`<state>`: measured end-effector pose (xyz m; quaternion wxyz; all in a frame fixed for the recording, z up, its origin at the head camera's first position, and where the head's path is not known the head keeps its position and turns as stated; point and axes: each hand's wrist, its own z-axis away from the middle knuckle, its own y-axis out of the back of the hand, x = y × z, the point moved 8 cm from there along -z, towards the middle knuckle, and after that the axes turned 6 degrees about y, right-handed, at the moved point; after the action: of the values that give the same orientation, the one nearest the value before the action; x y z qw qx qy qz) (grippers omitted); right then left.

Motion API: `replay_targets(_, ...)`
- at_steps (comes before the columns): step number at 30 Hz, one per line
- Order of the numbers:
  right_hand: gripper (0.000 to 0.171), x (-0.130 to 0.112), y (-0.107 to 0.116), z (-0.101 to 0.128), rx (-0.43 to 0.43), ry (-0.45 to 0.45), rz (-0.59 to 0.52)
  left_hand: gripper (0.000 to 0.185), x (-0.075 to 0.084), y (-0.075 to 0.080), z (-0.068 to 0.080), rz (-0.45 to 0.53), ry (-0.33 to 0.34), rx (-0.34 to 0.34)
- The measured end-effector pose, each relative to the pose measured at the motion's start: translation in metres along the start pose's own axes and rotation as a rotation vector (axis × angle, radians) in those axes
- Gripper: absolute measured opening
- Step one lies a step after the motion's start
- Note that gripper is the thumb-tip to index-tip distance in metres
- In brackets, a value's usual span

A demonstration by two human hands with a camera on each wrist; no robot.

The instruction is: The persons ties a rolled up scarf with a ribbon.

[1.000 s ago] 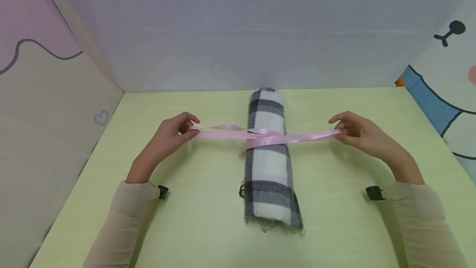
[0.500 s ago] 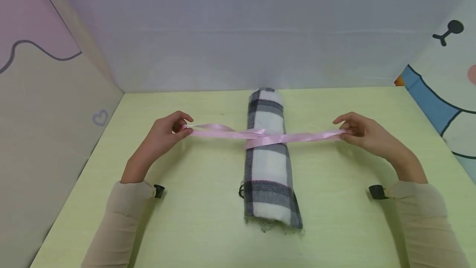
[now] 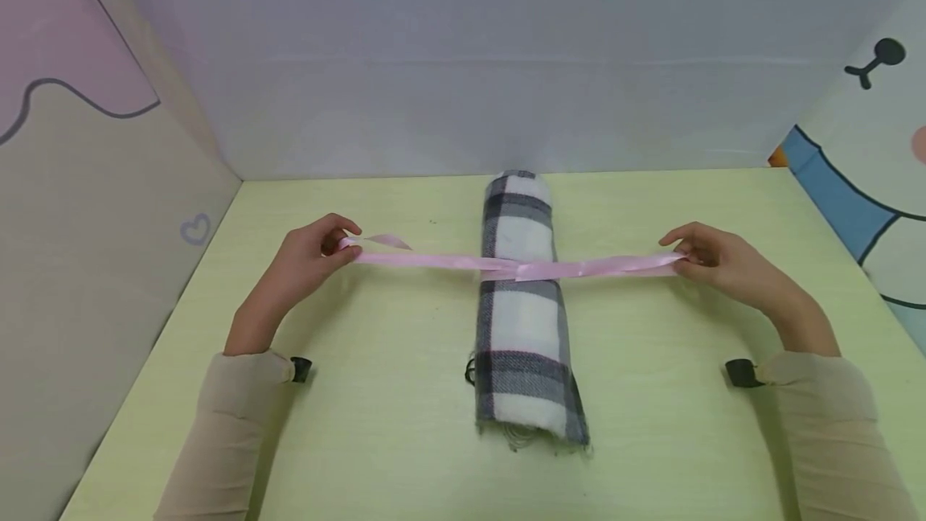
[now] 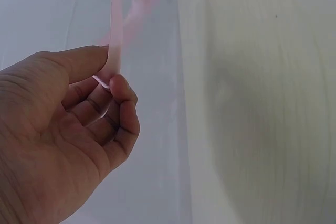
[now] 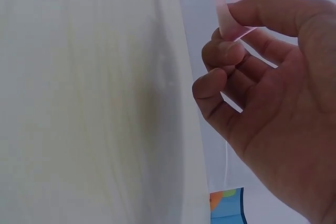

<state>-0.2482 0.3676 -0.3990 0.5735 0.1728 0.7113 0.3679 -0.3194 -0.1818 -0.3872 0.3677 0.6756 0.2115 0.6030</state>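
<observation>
Pale tabletop (image 3: 391,441) bears fringed plaid roll (image 3: 524,324); left hand (image 3: 307,257) and right hand (image 3: 723,264) pinch satiny ribbon (image 3: 434,261)

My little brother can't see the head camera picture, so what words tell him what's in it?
A person's left hand and right hand pinch a pink ribbon, stretched out to either side of a rolled checked cloth that it crosses. The roll lies on a pale yellow-green table, its near end frayed, with a gray wall behind.
</observation>
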Motion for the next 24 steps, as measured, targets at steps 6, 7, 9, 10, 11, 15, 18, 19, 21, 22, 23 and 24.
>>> replay_targets(6, 0.029, 0.008, 0.006, 0.004, 0.011, -0.01, 0.003, 0.028, -0.006, 0.007, 0.001, -0.005, 0.014, 0.007)
replay_targets(7, 0.028, 0.01, 0.007, 0.004, 0.012, -0.015, 0.004, 0.027, -0.007, 0.008, 0.001, -0.006, 0.016, 0.008)
replay_targets(9, 0.028, 0.014, 0.008, 0.006, 0.012, -0.029, 0.014, 0.028, -0.01, 0.011, 0.002, -0.01, 0.024, 0.011)
replay_targets(10, 0.028, 0.016, 0.009, 0.007, 0.01, -0.038, 0.022, 0.028, -0.012, 0.013, 0.002, -0.012, 0.029, 0.013)
replay_targets(11, 0.028, 0.019, 0.009, 0.008, 0.007, -0.048, 0.032, 0.028, -0.013, 0.015, 0.003, -0.015, 0.033, 0.016)
replay_targets(15, 0.03, 0.029, 0.014, 0.01, 0.0, -0.086, 0.09, 0.029, -0.021, 0.025, 0.005, -0.029, 0.06, 0.035)
replay_targets(18, 0.032, 0.035, 0.019, 0.012, 0.006, -0.106, 0.129, 0.029, -0.028, 0.033, 0.007, -0.042, 0.076, 0.053)
replay_targets(19, 0.032, 0.037, 0.021, 0.013, 0.011, -0.112, 0.137, 0.029, -0.03, 0.035, 0.008, -0.045, 0.08, 0.058)
replay_targets(21, 0.033, 0.041, 0.025, 0.015, 0.017, -0.126, 0.152, 0.03, -0.035, 0.039, 0.009, -0.049, 0.09, 0.064)
replay_targets(22, 0.033, 0.043, 0.027, 0.016, 0.018, -0.134, 0.158, 0.031, -0.038, 0.041, 0.01, -0.051, 0.095, 0.065)
replay_targets(23, 0.033, 0.045, 0.029, 0.018, 0.021, -0.142, 0.162, 0.032, -0.04, 0.043, 0.01, -0.052, 0.102, 0.064)
replay_targets(24, 0.034, 0.047, 0.03, 0.019, 0.021, -0.151, 0.164, 0.033, -0.043, 0.044, 0.011, -0.054, 0.112, 0.064)
